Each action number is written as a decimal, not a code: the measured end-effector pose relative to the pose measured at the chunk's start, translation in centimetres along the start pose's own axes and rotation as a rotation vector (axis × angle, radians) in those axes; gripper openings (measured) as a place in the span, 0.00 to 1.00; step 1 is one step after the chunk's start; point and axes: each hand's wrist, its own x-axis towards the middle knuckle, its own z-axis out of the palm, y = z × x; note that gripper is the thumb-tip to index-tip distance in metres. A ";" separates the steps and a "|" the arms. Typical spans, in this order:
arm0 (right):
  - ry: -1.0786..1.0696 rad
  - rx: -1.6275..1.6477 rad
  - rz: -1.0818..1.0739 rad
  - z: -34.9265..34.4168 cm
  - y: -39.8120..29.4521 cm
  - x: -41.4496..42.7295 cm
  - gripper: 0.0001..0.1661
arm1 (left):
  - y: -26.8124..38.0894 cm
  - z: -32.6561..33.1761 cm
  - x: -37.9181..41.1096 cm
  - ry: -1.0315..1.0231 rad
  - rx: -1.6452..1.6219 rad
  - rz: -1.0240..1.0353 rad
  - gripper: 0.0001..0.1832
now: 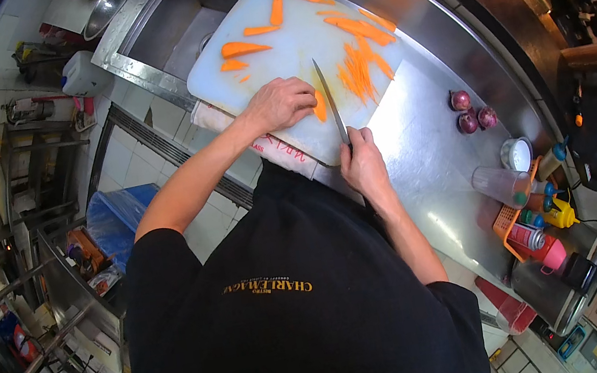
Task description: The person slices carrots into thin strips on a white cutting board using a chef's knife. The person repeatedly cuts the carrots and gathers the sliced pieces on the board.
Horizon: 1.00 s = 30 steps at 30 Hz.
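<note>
My right hand (366, 168) grips the handle of a kitchen knife (329, 96), whose blade points away from me over a white cutting board (307, 42). Just left of the blade, the curled fingers of my left hand (286, 102) press on a flat piece of carrot (320, 106). A small gap shows between that piece and the knife. Thin carrot strips (356, 75) lie heaped to the right of the blade. Longer carrot slices (359, 28) rest behind them. On the board's left side are thicker carrot pieces (245, 48), and one long piece (276, 5) lies near the far edge.
The board partly overlaps a steel sink (191, 35), and a cloth (285, 151) shows under its near edge. On the steel counter (411, 130) to the right sit three red onions (468, 121), a metal bowl (516, 154), a clear plastic container (498, 185) and an orange basket (505, 226) with bottles.
</note>
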 end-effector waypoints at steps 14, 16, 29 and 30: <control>-0.102 -0.126 0.019 -0.3 -0.3 2.7 0.15 | 0.2 0.5 0.3 -0.020 0.028 0.025 0.06; -0.162 -0.169 0.055 -0.6 -0.8 3.4 0.14 | 0.4 0.7 0.2 -0.008 0.061 0.054 0.06; -0.184 -0.182 0.166 -1.0 0.0 3.2 0.14 | -0.6 0.2 0.9 -0.114 -0.110 -0.340 0.15; -0.171 -0.170 0.160 -0.9 0.3 3.1 0.13 | -0.6 0.0 1.5 -0.163 -0.128 -0.380 0.15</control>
